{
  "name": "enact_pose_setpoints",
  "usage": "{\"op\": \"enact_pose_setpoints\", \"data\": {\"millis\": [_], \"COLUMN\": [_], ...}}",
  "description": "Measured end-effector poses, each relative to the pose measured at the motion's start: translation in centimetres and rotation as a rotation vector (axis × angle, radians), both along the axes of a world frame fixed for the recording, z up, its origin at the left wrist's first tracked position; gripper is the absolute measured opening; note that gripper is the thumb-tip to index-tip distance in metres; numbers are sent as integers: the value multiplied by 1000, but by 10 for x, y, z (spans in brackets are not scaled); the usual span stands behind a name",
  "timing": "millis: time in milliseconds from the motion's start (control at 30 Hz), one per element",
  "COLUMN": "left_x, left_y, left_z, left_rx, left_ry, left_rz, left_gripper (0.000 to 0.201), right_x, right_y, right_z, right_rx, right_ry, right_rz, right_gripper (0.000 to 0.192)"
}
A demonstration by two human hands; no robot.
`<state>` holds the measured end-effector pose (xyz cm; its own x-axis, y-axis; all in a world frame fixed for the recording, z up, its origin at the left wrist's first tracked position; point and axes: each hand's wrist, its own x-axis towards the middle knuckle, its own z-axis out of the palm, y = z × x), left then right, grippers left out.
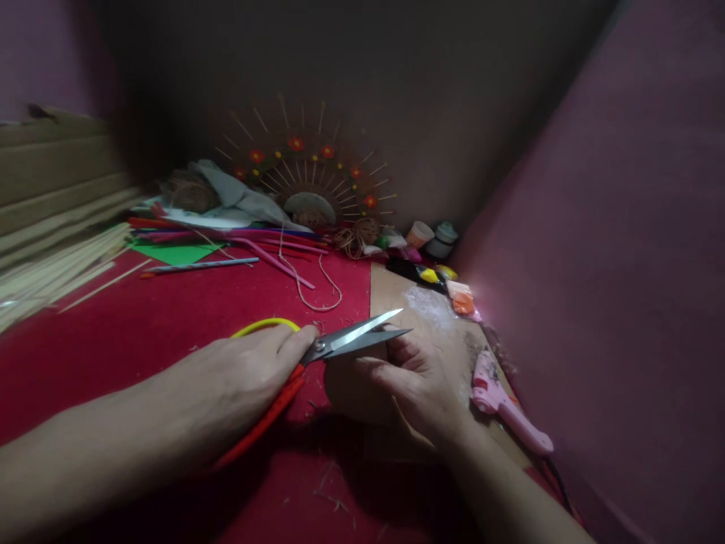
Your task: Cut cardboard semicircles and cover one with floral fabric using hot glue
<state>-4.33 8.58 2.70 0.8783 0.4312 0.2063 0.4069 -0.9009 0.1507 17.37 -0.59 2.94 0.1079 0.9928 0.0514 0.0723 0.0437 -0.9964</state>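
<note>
My left hand (254, 363) is closed around a pair of scissors (351, 338) with one yellow and one red handle loop. Their blades stand slightly apart and point right, over the fingertips of my right hand (422, 378). The right hand's fingers are curled, with the thumb toward the blades. A rounded brown piece, cardboard by its look (354, 389), sits in its grip and hangs below the thumb. Part of this piece lies in shadow and behind the hand. Whether anything lies between the blades is hard to make out.
A pink glue gun (504, 404) lies at right on a cardboard sheet (390, 283). Pipe cleaners (272, 253), twine (356, 236) and clay packets (461, 298) lie behind. Thin wooden sticks (62, 264) are at left. A flower-decorated fan shape (309, 170) leans against the wall.
</note>
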Motion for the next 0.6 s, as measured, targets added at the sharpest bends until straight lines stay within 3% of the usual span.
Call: {"op": "enact_pose_setpoints", "data": {"millis": [600], "left_x": [2], "left_y": [-1], "left_z": [6], "left_rx": [-74], "left_ry": [9], "left_rz": [-2], "left_gripper": [32], "right_x": [2], "right_y": [0], "right_z": [-5], "right_rx": [7], "right_ry": [-46], "right_rz": [1], "right_gripper": [7]}}
